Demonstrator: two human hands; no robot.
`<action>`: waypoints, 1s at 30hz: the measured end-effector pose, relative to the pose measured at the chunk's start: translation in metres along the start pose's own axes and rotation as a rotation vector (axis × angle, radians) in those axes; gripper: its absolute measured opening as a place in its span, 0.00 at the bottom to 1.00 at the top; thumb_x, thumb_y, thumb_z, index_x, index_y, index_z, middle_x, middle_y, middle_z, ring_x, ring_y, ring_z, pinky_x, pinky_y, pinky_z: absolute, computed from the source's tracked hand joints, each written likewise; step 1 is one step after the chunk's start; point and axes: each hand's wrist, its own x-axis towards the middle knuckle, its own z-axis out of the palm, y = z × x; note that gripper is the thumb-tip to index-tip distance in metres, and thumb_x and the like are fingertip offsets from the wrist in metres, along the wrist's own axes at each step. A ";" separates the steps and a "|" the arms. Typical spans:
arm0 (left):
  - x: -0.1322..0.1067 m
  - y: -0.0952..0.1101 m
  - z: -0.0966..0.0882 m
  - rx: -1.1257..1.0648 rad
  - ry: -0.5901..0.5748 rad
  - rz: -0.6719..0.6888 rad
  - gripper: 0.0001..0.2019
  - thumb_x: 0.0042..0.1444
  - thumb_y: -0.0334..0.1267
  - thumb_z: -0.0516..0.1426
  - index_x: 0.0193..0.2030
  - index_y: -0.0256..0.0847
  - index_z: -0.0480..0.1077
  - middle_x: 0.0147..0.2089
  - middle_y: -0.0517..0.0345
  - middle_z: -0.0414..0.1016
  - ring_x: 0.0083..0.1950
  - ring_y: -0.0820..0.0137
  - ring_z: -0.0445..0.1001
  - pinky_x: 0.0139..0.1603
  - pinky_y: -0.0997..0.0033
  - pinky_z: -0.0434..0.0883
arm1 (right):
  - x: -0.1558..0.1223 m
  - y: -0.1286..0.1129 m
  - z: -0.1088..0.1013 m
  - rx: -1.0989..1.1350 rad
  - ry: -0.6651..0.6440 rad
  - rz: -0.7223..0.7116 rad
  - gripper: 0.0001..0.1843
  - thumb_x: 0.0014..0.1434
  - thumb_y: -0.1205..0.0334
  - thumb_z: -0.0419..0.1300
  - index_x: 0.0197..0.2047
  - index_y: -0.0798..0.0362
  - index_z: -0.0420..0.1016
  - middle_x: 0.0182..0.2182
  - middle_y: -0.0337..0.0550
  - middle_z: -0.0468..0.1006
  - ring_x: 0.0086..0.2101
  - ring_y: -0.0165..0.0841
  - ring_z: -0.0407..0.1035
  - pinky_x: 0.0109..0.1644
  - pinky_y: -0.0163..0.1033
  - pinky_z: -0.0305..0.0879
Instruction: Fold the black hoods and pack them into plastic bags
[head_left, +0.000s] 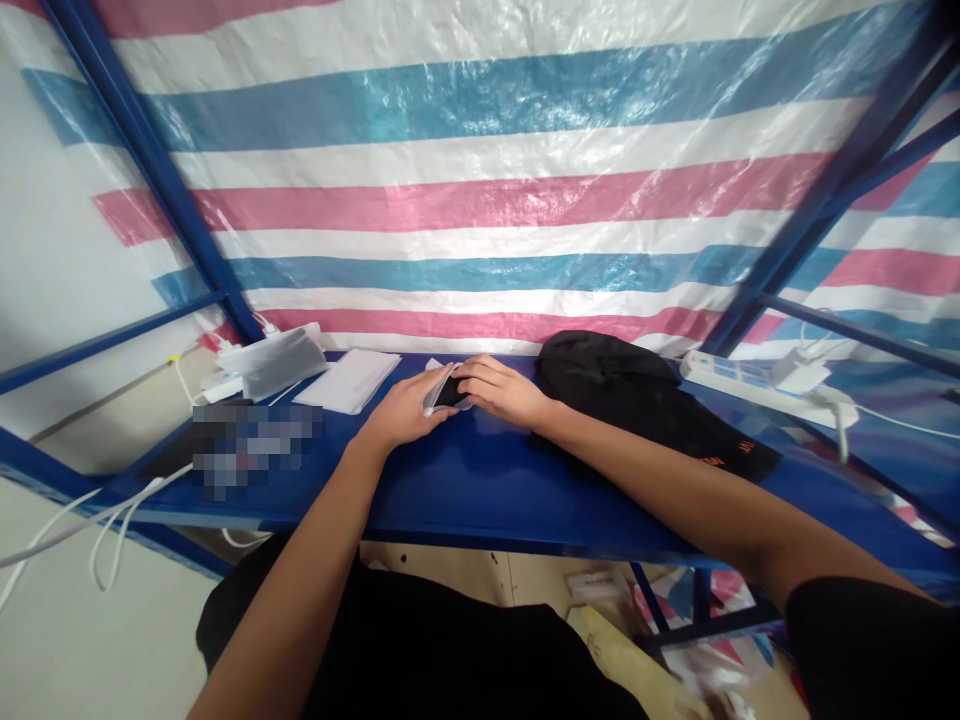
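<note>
Both my hands meet at the middle of a blue metal shelf. My left hand curls round the left side of a small dark flat object with a pale edge, like a phone. My right hand lies over its right side, fingers bent and pressing on it. Most of the object is hidden under the fingers.
A stack of white paper and a grey-white pouch lie to the left. Black cloth sits under my right forearm. A white power strip with plugs is at the right. White cables hang off the left edge. A striped tarp hangs behind.
</note>
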 end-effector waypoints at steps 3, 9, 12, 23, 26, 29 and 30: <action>0.002 0.006 0.001 -0.041 0.045 0.012 0.33 0.73 0.53 0.60 0.80 0.44 0.66 0.78 0.49 0.70 0.76 0.51 0.72 0.79 0.48 0.69 | 0.001 0.002 0.001 -0.078 -0.010 0.039 0.11 0.78 0.61 0.57 0.55 0.50 0.81 0.56 0.54 0.81 0.58 0.48 0.71 0.61 0.55 0.77; 0.002 0.012 -0.008 -0.155 0.171 -0.071 0.23 0.78 0.52 0.54 0.70 0.46 0.78 0.69 0.54 0.80 0.69 0.54 0.80 0.73 0.53 0.75 | 0.002 0.007 0.000 -0.116 0.029 0.132 0.15 0.76 0.51 0.63 0.59 0.47 0.83 0.55 0.49 0.85 0.56 0.51 0.69 0.62 0.61 0.73; 0.001 0.013 -0.016 -0.235 0.245 -0.200 0.23 0.77 0.55 0.54 0.63 0.46 0.83 0.60 0.55 0.86 0.62 0.54 0.84 0.69 0.53 0.77 | -0.002 0.008 -0.004 0.017 0.039 0.141 0.20 0.77 0.51 0.62 0.67 0.45 0.80 0.61 0.49 0.83 0.66 0.53 0.65 0.71 0.67 0.67; 0.001 0.010 -0.020 -0.436 0.284 -0.371 0.33 0.56 0.56 0.74 0.66 0.47 0.80 0.64 0.52 0.84 0.66 0.50 0.80 0.69 0.55 0.75 | -0.012 0.009 0.004 0.133 0.167 0.156 0.31 0.70 0.52 0.71 0.74 0.37 0.74 0.59 0.52 0.79 0.58 0.48 0.74 0.63 0.61 0.76; 0.001 0.007 -0.019 -0.457 0.278 -0.349 0.24 0.63 0.57 0.69 0.59 0.44 0.84 0.58 0.53 0.87 0.61 0.51 0.83 0.65 0.57 0.77 | -0.011 0.009 0.002 0.091 0.156 0.173 0.29 0.71 0.53 0.70 0.73 0.36 0.75 0.58 0.51 0.79 0.57 0.48 0.73 0.62 0.62 0.77; 0.002 0.005 -0.018 -0.436 0.300 -0.383 0.23 0.69 0.59 0.63 0.52 0.42 0.87 0.49 0.55 0.89 0.54 0.52 0.85 0.58 0.58 0.79 | -0.008 0.009 -0.001 0.070 0.135 0.151 0.26 0.69 0.52 0.72 0.69 0.36 0.80 0.54 0.49 0.81 0.57 0.49 0.71 0.62 0.63 0.77; 0.002 0.006 -0.017 -0.425 0.317 -0.385 0.22 0.70 0.59 0.62 0.51 0.42 0.87 0.49 0.55 0.89 0.54 0.52 0.85 0.58 0.58 0.79 | -0.006 0.008 -0.002 0.071 0.134 0.150 0.25 0.68 0.51 0.73 0.67 0.37 0.81 0.53 0.49 0.82 0.58 0.50 0.71 0.63 0.65 0.76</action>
